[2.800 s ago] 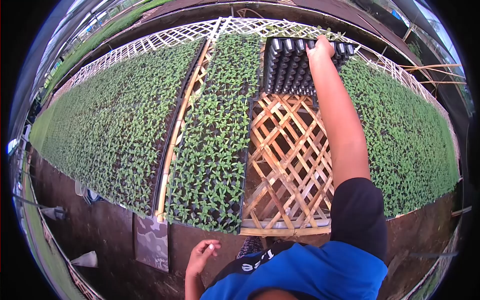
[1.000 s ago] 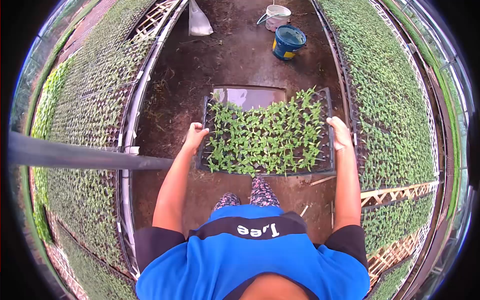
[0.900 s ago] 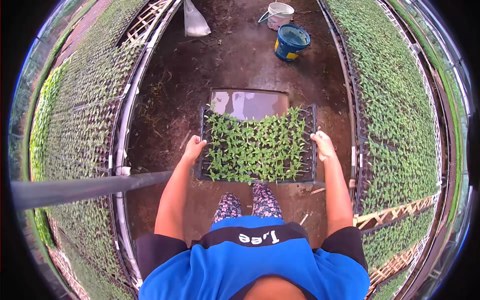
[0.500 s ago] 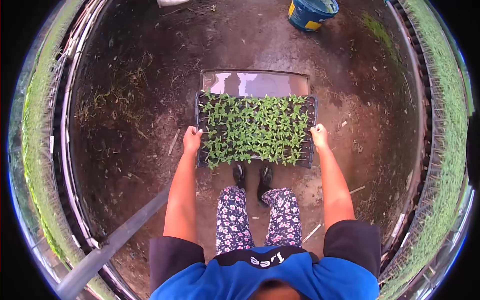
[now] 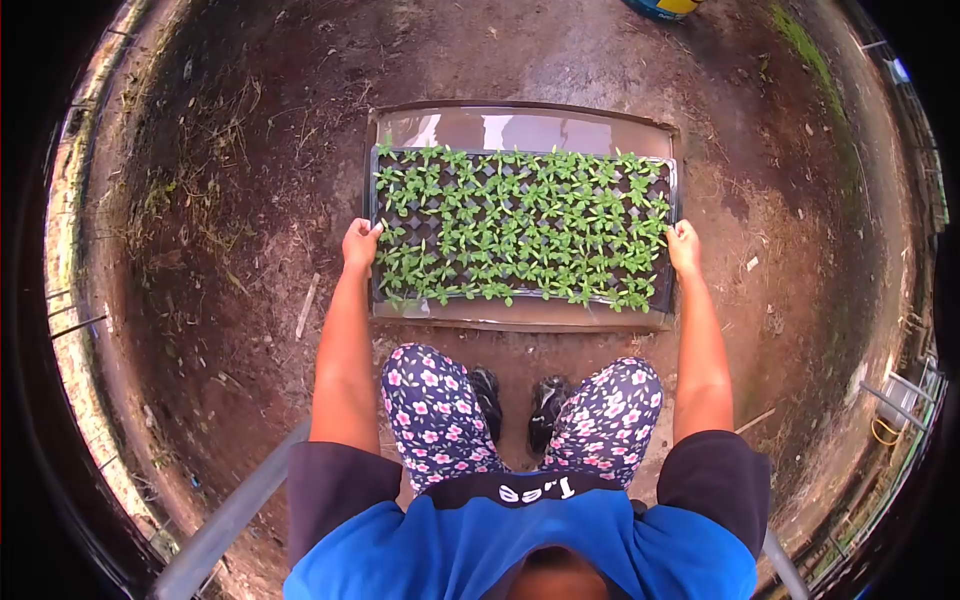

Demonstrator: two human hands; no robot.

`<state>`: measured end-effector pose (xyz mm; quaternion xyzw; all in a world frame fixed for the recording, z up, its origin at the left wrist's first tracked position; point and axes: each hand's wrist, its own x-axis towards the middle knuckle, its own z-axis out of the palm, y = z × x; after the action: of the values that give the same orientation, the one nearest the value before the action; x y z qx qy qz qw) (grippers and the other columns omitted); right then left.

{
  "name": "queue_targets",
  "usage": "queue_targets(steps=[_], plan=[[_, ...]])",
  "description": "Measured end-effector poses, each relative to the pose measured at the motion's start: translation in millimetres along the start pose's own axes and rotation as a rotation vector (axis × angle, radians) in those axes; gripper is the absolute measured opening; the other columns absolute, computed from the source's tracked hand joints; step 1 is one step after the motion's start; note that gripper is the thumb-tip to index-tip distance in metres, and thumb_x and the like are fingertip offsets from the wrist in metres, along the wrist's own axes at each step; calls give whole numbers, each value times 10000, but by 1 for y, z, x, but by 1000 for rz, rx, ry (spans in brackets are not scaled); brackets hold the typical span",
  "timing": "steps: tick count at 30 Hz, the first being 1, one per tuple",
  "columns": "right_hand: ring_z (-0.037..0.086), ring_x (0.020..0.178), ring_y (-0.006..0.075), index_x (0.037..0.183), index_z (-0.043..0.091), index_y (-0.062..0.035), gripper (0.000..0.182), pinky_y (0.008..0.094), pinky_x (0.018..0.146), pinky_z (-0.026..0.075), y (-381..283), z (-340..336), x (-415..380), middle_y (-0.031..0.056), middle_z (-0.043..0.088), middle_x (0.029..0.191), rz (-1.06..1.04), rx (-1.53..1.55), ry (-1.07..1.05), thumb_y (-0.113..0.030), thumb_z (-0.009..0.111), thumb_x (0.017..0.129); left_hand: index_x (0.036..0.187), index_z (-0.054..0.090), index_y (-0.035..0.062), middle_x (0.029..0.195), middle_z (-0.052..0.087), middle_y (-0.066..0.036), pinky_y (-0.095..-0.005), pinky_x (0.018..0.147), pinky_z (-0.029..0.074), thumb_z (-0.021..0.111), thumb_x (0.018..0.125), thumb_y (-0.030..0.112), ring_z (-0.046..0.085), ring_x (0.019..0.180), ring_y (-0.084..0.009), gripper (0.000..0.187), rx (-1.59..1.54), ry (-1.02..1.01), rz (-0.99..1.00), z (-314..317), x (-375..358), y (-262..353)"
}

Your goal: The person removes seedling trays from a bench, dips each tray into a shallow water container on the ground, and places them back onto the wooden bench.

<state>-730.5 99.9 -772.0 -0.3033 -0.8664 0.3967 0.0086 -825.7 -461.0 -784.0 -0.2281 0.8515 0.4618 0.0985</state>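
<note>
Between my two hands is a black seedling tray (image 5: 425, 229), its cells filled with small green seedlings. My left hand (image 5: 361, 244) grips its left rim, thumb on top and the other fingers curled beneath. On the opposite rim my right hand (image 5: 684, 246) is closed in the same way. The tray lies level over a shallow basin of water (image 5: 560, 131) set at ground level. Water shows beyond the tray's far edge and in a strip along its near edge. A few cells toward the left hold no plant.
My bent knees and dark shoes (image 5: 546, 412) are just behind the basin. A blue and yellow bucket (image 5: 662, 8) stands at the top edge of view. Grey metal poles (image 5: 240, 500) slant in at the lower left and right. Bare brown soil (image 5: 300, 90) surrounds the basin.
I have crouched, and the tray has come down over the basin, covering more of it. Both hands keep hold of the rims. The bucket has shifted toward the top edge of view.
</note>
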Motion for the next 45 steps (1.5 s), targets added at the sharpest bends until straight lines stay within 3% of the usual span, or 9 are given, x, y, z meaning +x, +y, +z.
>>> queue_targets(steps=[12,17,25,27,31,34,37,38,45], plan=[[367,522,57,663,461,-103,138,227,458,312,64,18,14,-43,418,566,131,-20,-137,-161,563,736,689,473,76,601,453,23,-247,547,362,660,683,186,400,560,-86,218,118,43,-102,22,27,-53],[405,543,86,705,497,-160,122,246,438,354,44,17,8,-40,453,619,458,-21,-188,-254,565,740,675,457,77,624,502,-24,-290,581,390,672,660,254,453,583,-132,279,320,59,-104,25,32,-67],[440,548,78,827,556,-132,77,231,433,362,93,41,25,-35,498,643,400,-24,-22,-160,561,755,941,542,58,815,584,-50,-261,687,421,601,707,172,545,739,-151,268,190,-61,-107,22,46,-105],[530,723,126,849,564,-50,123,260,672,416,90,37,22,46,584,782,460,138,-21,-93,567,733,1006,508,37,811,576,-46,-228,656,420,558,731,97,532,715,-118,286,126,-109,-155,17,40,-98],[532,737,128,890,559,-45,175,258,683,414,93,31,22,53,589,803,442,96,5,-84,575,720,1011,502,26,788,566,-37,-225,618,417,544,745,77,518,680,-106,274,12,-99,-207,13,32,-93],[418,520,59,898,556,-99,160,229,421,344,107,30,24,-37,517,660,296,27,-1,-107,575,739,1012,506,22,789,567,-42,-228,615,417,539,754,77,520,676,-111,266,-5,-83,-206,12,25,-87],[408,471,67,857,563,-91,148,231,379,326,131,32,33,-24,518,647,270,20,-17,-84,602,714,994,528,12,811,576,-57,-233,637,421,535,757,89,533,698,-117,250,-3,-52,-215,13,20,-81],[407,468,67,855,560,-95,142,228,378,326,125,29,31,-24,516,646,272,22,-40,-89,599,718,997,515,25,753,555,-23,-187,476,365,528,759,69,490,586,-73,243,16,-44,-148,14,21,-86],[412,475,62,922,537,-90,165,206,388,323,135,28,35,-34,520,662,254,-54,-106,-129,549,762,938,574,68,844,599,-49,-245,682,427,533,748,73,555,757,-121,195,17,-31,-177,17,25,-94]])
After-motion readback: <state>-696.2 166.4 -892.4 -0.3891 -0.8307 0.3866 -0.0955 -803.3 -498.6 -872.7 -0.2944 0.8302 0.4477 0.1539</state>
